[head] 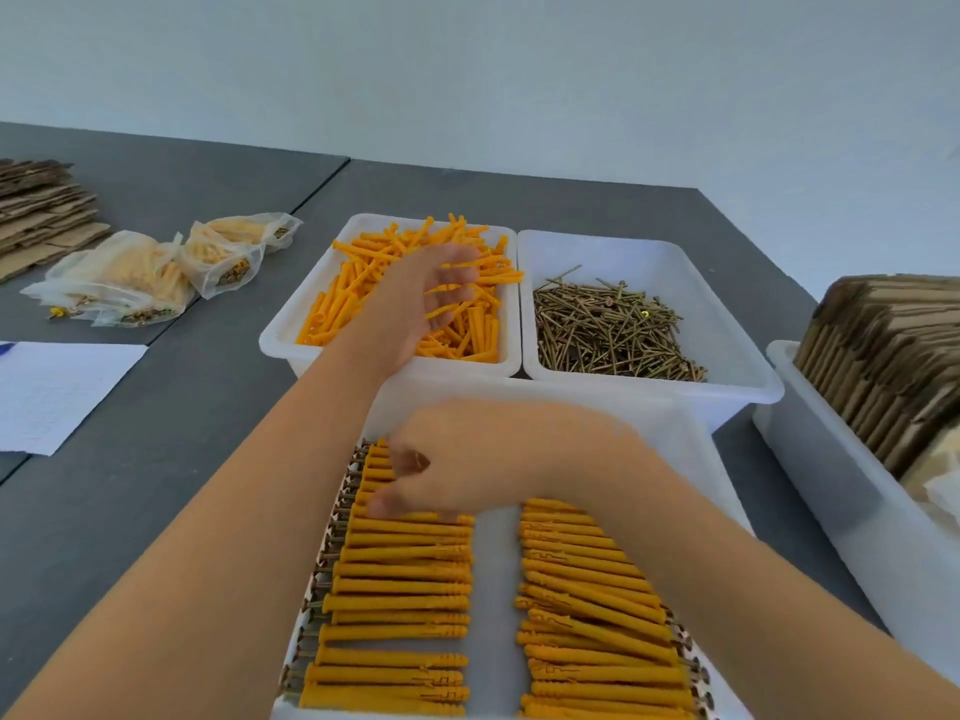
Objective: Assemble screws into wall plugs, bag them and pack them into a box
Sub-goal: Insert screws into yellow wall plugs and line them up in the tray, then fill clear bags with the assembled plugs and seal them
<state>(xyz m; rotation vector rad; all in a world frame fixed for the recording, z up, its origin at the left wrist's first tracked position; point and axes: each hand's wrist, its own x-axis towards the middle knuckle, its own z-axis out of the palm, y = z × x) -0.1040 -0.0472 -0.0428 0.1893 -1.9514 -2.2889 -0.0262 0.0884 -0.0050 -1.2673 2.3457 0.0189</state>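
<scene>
At the far left a stack of flattened cardboard (pixel 39 210) is cut off by the frame edge, and a sheet of lined paper (pixel 57 392) is likewise clipped. Both hands are blurred. The left hand (pixel 421 298) is held over the tray of loose orange wall plugs (pixel 415 298), its fingers loosely spread; whether a plug is actually pinched cannot be told. The right hand (pixel 467 470) is crossed over to the left row in the near tray (pixel 498 589), fingers curled downward onto the plugs; whether anything is gripped cannot be told either, and the top of that row is hidden beneath it.

The assembled plugs (pixel 400 605) are seen as long orange sleeves with brass screw heads projecting at their outer ends, laid side by side in two rows with a bare white strip between them. The near tray's lower edge is cut off.

On the grey bench (pixel 197 356), filled clear bags (pixel 156 272) are heaped at the left. Just right of the plug tray, a white tray of loose brass screws (pixel 613 330) is set touching it. At the far right, a bin of upright folded cardboard (pixel 883 356) is partly out of frame.
</scene>
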